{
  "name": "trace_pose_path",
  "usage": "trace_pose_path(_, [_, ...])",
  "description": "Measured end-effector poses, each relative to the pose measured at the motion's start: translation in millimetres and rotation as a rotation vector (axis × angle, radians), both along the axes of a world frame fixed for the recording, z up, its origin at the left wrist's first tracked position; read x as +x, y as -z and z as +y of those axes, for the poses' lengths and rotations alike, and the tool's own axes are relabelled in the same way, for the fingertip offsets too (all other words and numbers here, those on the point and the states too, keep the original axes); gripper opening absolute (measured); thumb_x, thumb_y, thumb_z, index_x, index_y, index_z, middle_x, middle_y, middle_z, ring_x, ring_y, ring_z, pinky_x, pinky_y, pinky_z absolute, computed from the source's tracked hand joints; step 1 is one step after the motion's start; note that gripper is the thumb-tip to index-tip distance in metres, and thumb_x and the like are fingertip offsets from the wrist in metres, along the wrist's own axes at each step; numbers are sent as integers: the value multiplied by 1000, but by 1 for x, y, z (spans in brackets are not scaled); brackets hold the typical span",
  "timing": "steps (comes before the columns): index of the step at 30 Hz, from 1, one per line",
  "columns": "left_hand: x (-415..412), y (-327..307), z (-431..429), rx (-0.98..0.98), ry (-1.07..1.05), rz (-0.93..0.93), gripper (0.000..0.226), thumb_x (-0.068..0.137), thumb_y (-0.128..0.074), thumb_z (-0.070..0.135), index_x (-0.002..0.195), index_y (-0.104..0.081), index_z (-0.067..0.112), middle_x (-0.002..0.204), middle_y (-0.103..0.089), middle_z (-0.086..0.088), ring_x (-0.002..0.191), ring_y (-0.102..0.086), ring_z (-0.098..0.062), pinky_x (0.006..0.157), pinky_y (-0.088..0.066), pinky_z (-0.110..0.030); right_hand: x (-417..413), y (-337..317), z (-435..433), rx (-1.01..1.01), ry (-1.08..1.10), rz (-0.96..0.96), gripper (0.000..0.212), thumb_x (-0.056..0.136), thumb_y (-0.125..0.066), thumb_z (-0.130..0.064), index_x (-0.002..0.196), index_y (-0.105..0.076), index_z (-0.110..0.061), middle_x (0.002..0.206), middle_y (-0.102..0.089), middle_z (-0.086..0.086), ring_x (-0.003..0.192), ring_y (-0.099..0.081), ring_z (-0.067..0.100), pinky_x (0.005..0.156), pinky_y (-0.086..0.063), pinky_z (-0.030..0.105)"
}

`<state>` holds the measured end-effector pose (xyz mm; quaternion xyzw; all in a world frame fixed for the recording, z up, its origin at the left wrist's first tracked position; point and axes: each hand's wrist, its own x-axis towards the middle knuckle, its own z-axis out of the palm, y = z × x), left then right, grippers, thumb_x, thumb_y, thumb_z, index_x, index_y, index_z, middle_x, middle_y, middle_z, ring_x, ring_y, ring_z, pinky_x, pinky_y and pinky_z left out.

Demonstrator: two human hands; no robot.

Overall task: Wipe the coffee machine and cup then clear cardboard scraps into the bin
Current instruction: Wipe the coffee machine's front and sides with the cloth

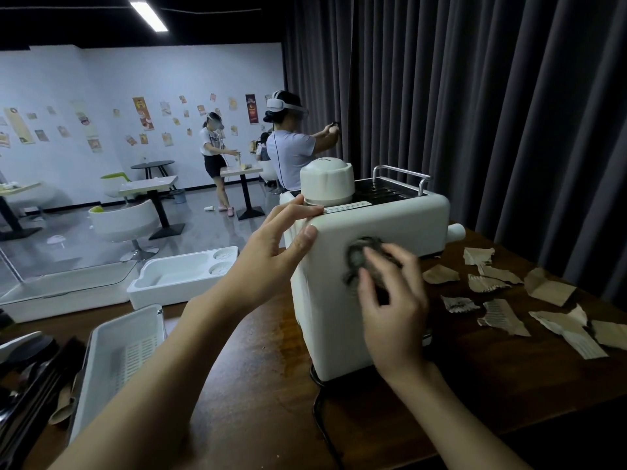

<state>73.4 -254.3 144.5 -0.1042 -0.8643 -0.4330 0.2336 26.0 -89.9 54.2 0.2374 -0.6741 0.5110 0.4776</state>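
Observation:
A white coffee machine [400, 228] stands on the dark wooden table [258, 385], its side panel facing me. My left hand [274, 245] grips its upper left corner, fingers over the top edge and thumb on the side. My right hand [390, 300] presses a dark grey cloth [361, 257] against the side panel; the hand is motion-blurred. Several torn cardboard scraps [502, 317] lie on the table to the right of the machine. No cup or bin is in view.
A white slotted tray [118, 351] sits at the left, with dark utensils [30, 385] beside it. A white foam insert [176, 276] lies behind it. The machine's black cord [320, 412] runs toward me. A dark curtain hangs behind; two people work in the room beyond.

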Motion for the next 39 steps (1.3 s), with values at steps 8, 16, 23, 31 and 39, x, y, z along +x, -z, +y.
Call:
trace_pose_path(8, [-1,2,1,-24,-10,53,40,89,-56,61,125,-58,43,141,-39,28,143,-30,1,93,-33,-10,18,20,-27,37,-37,-3,26,88,-67,-5,114,-66,-6,118,-58,12,112,-57,20,99,-46,23])
trace_pose_path(16, [-1,4,1,-33,-25,46,36,87,-58,57,123,-55,49,146,-35,27,140,-35,-2,85,-34,-6,9,26,-8,5,-17,-85,30,84,-70,3,113,-66,-1,119,-57,14,115,-54,15,100,-43,17])
trace_pose_path(23, [-3,9,1,-39,-21,80,31,90,-58,55,121,-53,54,142,-36,32,144,-32,-2,103,-29,-16,23,38,-29,58,-35,-50,28,87,-69,-5,114,-65,-8,120,-57,14,112,-59,25,90,-54,35])
trace_pose_path(31, [-4,10,-2,-63,-15,78,38,92,-59,50,129,-54,43,149,-36,23,146,-26,4,104,-26,-12,22,46,-23,143,-95,-7,28,92,-60,-4,119,-64,-10,127,-56,8,117,-58,22,96,-52,34])
trace_pose_path(39, [-5,14,-1,-50,5,104,35,95,-61,45,129,-53,47,153,-34,19,146,-24,5,89,-37,1,21,55,-21,30,1,-128,30,85,-68,-1,114,-64,-8,124,-53,12,115,-56,19,94,-50,26])
